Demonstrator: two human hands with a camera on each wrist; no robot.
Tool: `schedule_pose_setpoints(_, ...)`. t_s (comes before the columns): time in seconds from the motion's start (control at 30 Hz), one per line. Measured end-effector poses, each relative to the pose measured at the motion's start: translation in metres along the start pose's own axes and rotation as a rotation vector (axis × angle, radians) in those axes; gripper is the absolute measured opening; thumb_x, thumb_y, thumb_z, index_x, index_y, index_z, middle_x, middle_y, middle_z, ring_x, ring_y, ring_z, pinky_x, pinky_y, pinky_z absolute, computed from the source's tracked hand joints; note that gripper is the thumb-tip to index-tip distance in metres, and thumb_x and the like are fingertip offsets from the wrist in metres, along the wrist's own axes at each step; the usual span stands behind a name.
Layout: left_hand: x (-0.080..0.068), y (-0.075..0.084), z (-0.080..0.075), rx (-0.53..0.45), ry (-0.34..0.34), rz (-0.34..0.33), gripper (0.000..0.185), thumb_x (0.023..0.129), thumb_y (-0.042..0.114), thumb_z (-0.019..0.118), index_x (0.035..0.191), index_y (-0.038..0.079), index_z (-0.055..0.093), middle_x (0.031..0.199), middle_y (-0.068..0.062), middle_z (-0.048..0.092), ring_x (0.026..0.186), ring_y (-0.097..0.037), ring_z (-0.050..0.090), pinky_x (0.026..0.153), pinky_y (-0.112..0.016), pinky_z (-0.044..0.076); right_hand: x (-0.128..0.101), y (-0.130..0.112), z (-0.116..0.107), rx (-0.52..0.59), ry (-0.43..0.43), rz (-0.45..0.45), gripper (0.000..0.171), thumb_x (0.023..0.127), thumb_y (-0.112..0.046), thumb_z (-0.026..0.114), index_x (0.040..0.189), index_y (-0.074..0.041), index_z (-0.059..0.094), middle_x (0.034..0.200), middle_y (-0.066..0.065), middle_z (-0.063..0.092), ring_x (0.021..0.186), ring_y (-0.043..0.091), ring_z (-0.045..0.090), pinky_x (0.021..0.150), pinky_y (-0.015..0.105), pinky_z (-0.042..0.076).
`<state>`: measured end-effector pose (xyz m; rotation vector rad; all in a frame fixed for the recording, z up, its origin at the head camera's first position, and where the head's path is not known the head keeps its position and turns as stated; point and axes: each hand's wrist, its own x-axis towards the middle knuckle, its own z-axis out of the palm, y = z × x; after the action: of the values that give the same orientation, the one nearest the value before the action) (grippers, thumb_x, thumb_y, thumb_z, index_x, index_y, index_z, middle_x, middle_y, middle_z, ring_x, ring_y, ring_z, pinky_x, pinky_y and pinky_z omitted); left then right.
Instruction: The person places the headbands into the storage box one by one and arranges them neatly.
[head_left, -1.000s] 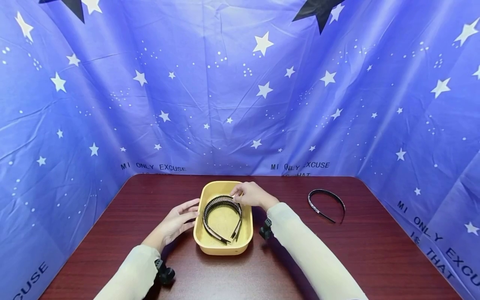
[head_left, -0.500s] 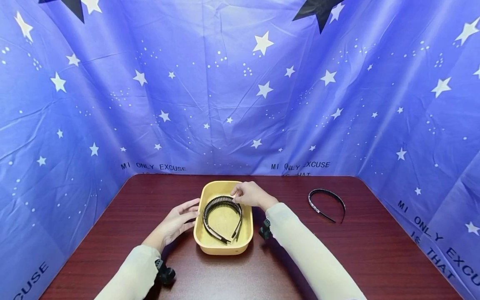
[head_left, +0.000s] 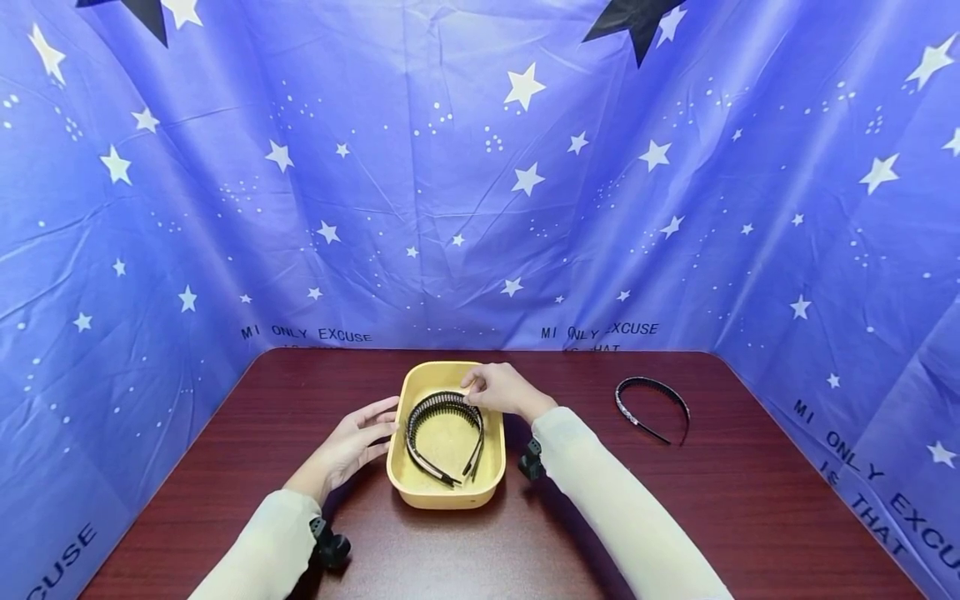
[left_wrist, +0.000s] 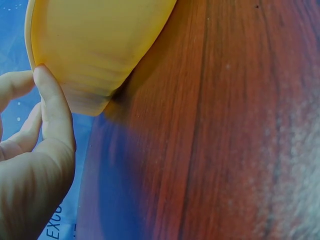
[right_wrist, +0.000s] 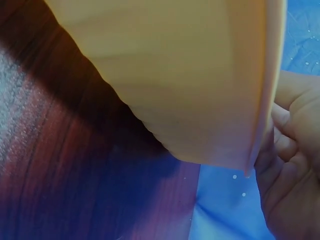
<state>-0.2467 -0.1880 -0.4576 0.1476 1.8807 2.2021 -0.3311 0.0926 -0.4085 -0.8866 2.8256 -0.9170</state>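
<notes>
A yellow plastic tub (head_left: 442, 501) stands on the table in the head view. Inside it lie black toothed headbands (head_left: 429, 407), nested together with their ends toward the person. My right hand (head_left: 504, 390) reaches over the tub's right rim and pinches the upper right part of the headbands; its fingertips are hidden by the tub wall in the right wrist view. At the left rim, my left hand (head_left: 352, 440) has its fingers spread and loosely extended. In the left wrist view, the thumb (left_wrist: 52, 95) touches the tub's outer edge.
Another black headband (head_left: 652, 383), with a patterned patch on one arm, lies on the dark red wooden table (head_left: 750, 500) to the right. A blue star-printed cloth (head_left: 450, 192) hangs round the back and sides.
</notes>
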Motion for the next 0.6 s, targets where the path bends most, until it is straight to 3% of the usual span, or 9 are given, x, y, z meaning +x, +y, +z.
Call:
schedule_pose_setpoints(0.13,-0.001,0.001,0.0,0.002,0.002,-0.002,0.063,0.097,0.001,0.06,0.154,-0.001,0.032,0.134,-0.02,0.054,0.102,-0.013,0.063,0.087,-0.029,0.055,-0.001,0.002,0.002,0.052,0.017,-0.011,0.017,0.087,-0.013,0.077,0.103,-0.01,0.072,0.08,-0.007,0.068,0.067,0.006,0.062,0.069,0.024,0.054)
schedule_pose_setpoints(0.3,-0.002,0.001,-0.001,0.008,0.003,-0.006,0.063,0.097,0.001,0.06,0.154,-0.001,0.032,0.135,-0.021,0.053,0.104,-0.014,0.062,0.088,-0.03,0.055,-0.001,0.006,0.001,0.155,0.031,0.009,0.02,0.088,-0.013,0.073,0.108,-0.008,0.073,0.085,-0.003,0.069,0.075,0.01,0.064,0.067,0.025,0.055)
schedule_pose_setpoints(0.6,0.0,0.001,0.001,0.0,0.006,-0.01,0.063,0.097,0.0,0.06,0.154,-0.001,0.033,0.129,-0.016,0.057,0.102,-0.014,0.063,0.087,-0.03,0.055,-0.006,0.018,-0.004,0.453,0.018,0.019,0.031,0.091,-0.01,0.067,0.119,0.003,0.066,0.094,0.007,0.067,0.079,0.017,0.065,0.065,0.034,0.06)
